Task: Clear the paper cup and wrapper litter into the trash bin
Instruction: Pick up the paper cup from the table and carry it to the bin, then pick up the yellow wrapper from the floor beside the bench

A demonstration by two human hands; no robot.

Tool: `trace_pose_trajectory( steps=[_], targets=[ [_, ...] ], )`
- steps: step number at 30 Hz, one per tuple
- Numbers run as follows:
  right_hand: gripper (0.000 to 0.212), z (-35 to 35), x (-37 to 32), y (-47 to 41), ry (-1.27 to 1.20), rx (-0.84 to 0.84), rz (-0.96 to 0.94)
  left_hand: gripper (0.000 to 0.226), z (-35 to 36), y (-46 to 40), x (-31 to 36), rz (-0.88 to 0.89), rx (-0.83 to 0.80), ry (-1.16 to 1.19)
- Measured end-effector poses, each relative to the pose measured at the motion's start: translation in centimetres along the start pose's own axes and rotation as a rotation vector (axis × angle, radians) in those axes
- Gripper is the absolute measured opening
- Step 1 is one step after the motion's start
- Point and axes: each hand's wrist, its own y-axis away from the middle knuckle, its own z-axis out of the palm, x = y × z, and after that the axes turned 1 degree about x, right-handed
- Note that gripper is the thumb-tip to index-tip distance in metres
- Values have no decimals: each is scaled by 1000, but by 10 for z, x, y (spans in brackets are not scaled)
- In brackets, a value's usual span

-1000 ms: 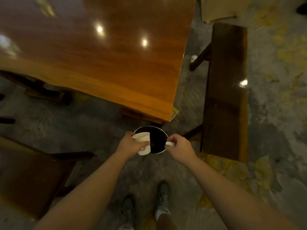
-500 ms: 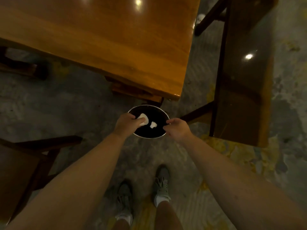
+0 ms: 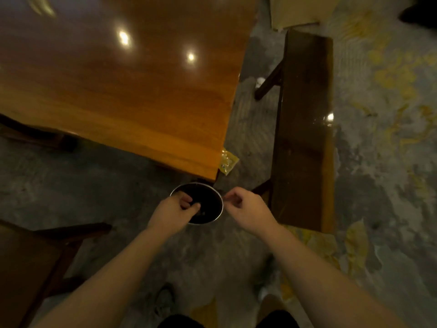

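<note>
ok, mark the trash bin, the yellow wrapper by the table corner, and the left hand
trash bin (image 3: 218,197): head view, far right rim.
yellow wrapper (image 3: 228,160): head view, middle of the visible part.
left hand (image 3: 175,208): head view, back of the hand.

A single head-worn wide-angle view looks steeply down past outstretched forearms onto the floor (image 3: 118,185).

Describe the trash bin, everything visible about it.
The trash bin is round, with a thin, shiny, metal-looking rim and a dark interior; whatever lies inside is too dim to make out. It stands upright on the floor just off the wooden table's corner. The left hand overlaps its left rim; the right hand is at its right edge.
</note>
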Motion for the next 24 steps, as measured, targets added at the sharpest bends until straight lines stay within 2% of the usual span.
trace_pose_trajectory(
  steps=[8, 12, 18, 24],
  targets=[
    [28, -139, 112, -14, 263, -90, -169, 30, 88, 3, 100, -76, -52, -40],
    [31, -203, 166, -42, 373, -102, -232, 28, 132, -36, 159, -147, 8, 43],
    [31, -253, 216, -95, 446, -105, -267, 36, 175, -149, 203, -226, 136, 155],
    [33, -253, 245, -162, 419, -27, -258, 36, 223, -302, 175, -297, 156, 30]
  ],
)
